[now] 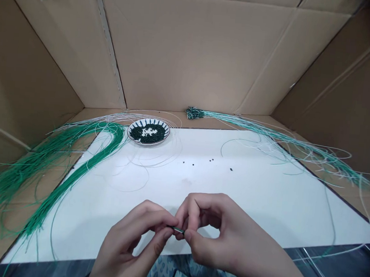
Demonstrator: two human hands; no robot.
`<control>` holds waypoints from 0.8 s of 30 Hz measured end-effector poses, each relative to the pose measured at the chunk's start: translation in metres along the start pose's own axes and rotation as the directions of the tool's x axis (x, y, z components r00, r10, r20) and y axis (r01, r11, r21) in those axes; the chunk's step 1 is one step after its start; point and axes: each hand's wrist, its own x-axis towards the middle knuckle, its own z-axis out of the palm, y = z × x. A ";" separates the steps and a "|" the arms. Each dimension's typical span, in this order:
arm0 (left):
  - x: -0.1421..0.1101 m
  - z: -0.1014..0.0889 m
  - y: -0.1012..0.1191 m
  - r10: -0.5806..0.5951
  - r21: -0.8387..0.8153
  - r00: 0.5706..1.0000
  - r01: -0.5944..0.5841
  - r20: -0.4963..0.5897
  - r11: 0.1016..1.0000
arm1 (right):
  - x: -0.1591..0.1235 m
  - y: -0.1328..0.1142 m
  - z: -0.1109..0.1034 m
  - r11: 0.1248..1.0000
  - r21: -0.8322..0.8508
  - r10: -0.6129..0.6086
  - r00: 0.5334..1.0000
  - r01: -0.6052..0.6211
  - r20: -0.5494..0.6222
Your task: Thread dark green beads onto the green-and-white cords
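My left hand [137,239] and my right hand [212,230] meet over the front edge of a white board [263,200]. Between their fingertips runs a short, thin dark green piece [178,229]; both hands pinch it, one at each end. Its exact kind is too small to make out. Farther back on the board sits a striped white plate [149,121] holding many tiny dark green pieces [155,138] that look like beads. Several loose dark specks [231,169] lie on the board beyond my hands.
On the left, a thick bundle of green strands [88,163] curves over the board's edge. Another bundle of green and white strands [268,135], with a dark knotted end [193,112], stretches along the right. Cardboard walls [192,49] enclose the back and sides.
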 end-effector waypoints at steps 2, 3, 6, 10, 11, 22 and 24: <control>0.000 -0.001 0.000 -0.002 -0.006 1.000 0.002 0.011 1.000 | 0.000 -0.001 0.000 1.000 -0.003 0.002 1.000 -0.002 0.000; 0.000 -0.002 -0.001 -0.003 -0.012 1.000 0.003 0.019 1.000 | 0.000 -0.001 0.000 1.000 -0.003 0.003 1.000 -0.003 0.000; 0.000 -0.004 0.000 0.005 -0.021 0.999 -0.004 0.049 1.000 | 0.000 -0.002 0.000 1.000 -0.007 0.007 1.000 -0.007 -0.006; 0.001 -0.006 0.000 -0.010 -0.045 0.998 0.012 0.061 0.999 | 0.000 0.000 0.000 1.000 0.015 0.023 1.000 -0.024 0.007; 0.001 -0.006 0.000 -0.023 -0.057 0.998 0.026 0.060 0.998 | 0.000 0.001 0.000 0.999 0.020 0.025 1.000 -0.025 0.008; 0.002 -0.001 -0.004 -0.097 -0.130 0.995 0.099 0.026 0.986 | 0.001 0.003 0.000 1.000 0.012 0.009 1.000 -0.009 0.003; 0.003 -0.001 -0.004 -0.084 -0.114 0.996 0.086 0.024 0.990 | 0.001 0.002 0.001 1.000 -0.001 0.020 1.000 -0.020 -0.010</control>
